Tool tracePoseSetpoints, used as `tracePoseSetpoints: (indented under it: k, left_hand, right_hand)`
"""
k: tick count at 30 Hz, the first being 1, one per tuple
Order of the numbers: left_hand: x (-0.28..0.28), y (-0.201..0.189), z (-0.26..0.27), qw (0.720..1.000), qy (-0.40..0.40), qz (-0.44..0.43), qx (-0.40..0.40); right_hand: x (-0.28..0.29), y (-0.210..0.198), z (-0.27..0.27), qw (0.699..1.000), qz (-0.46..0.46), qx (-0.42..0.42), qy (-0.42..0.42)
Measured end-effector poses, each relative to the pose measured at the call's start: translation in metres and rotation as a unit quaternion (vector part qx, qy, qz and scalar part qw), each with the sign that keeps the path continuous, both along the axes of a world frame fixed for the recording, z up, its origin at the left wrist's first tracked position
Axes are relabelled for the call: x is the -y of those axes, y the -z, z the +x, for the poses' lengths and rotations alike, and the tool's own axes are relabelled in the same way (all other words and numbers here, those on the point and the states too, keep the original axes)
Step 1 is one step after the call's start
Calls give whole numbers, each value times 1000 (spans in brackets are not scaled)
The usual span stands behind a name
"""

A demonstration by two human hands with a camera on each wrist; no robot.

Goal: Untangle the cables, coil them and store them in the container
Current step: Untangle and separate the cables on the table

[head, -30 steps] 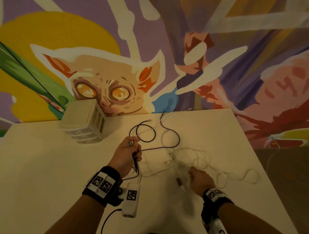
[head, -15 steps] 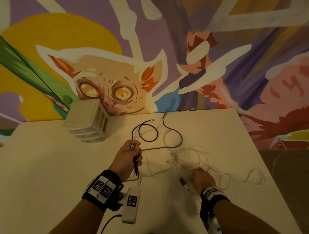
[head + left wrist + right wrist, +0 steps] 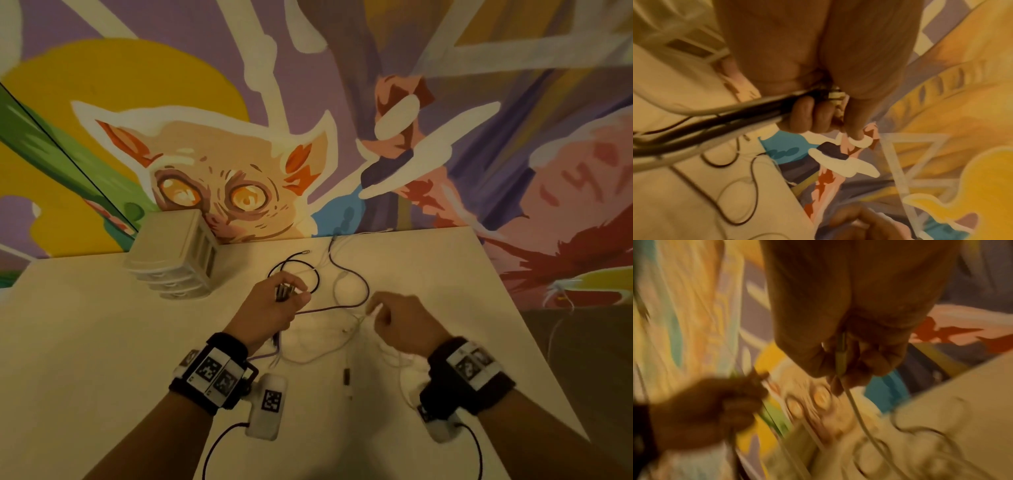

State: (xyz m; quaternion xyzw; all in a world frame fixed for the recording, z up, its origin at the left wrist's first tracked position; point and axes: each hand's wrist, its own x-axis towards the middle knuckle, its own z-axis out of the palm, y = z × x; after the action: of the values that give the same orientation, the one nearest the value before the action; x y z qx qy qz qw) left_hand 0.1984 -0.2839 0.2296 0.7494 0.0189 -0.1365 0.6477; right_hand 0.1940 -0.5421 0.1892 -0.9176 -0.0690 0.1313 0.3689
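Nearest, a loose plug (image 3: 347, 377) lies on the table (image 3: 85, 342). Left hand (image 3: 270, 308) clenches a bundle of cable ends (image 3: 694, 123); right hand (image 3: 404, 322) pinches a white cable (image 3: 857, 415). Beyond, a dark cable (image 3: 356, 274) loops. Container (image 3: 174, 253) stands far left by the wall.

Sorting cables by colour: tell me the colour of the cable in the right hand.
White; the right hand pinches a thin white cable, clearest in the right wrist view.

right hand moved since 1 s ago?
Yes. The right hand has moved away from the near table edge toward the wall, closer to the dark cable loop, now pinching a white cable.
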Motion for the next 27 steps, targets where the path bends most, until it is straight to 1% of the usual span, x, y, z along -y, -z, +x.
tracePoseSetpoints:
  k: [3, 4, 6, 8, 9, 11, 13, 14, 15, 16, 18, 19, 20, 21, 24, 26, 27]
  left_hand:
    - [18, -30, 12, 996, 52, 13, 68]
    - [25, -41, 15, 993, 70, 22, 93]
    - [38, -60, 19, 981, 111, 58, 147]
    - [48, -76, 22, 970, 135, 86, 182]
    - [51, -81, 23, 969, 135, 82, 188]
    - [52, -90, 27, 975, 112, 42, 185]
    - [51, -98, 30, 982, 78, -20, 169]
    - [51, -103, 31, 985, 60, -53, 155]
    - [50, -109, 33, 986, 41, -85, 140]
    - [48, -113, 35, 985, 25, -113, 128]
    - [43, -123, 42, 981, -3, -151, 118]
    - [39, -129, 47, 979, -19, -164, 122]
    - [32, -135, 51, 975, -36, -173, 132]
    - [24, -141, 55, 971, -55, -183, 144]
    - [-8, -156, 68, 955, -118, -210, 173]
    - [-31, -157, 76, 944, -153, -223, 190]
    - [-42, -157, 79, 938, -166, -234, 197]
  right_hand:
    - [-7, -79, 17, 991, 117, 20, -60]
    - [-10, -99, 21, 985, 151, 12, -82]
    - [-17, -127, 30, 977, 181, 15, -110]
    - [-24, -142, 37, 975, 185, 66, -101]
    - [-27, -146, 40, 972, 197, 97, -82]
    - [-30, -151, 42, 959, 245, 136, -29]
    - [-31, -151, 39, 940, 319, 121, 15]
    - [-31, -148, 37, 934, 345, 93, 21]
    - [-32, -142, 34, 934, 351, 60, 13]
    - [-33, -133, 32, 945, 326, 35, -7]
    - [-37, -110, 28, 976, 204, 30, -68]
    - [-39, -97, 26, 985, 139, 37, -94]
    - [-38, -85, 23, 989, 89, 36, -110]
    - [-35, -72, 21, 993, 51, 23, -108]
    - [-10, -40, 17, 994, -28, -54, -86]
    - [9, -30, 18, 988, -82, -94, -90]
    - [17, -32, 21, 986, -113, -85, -90]
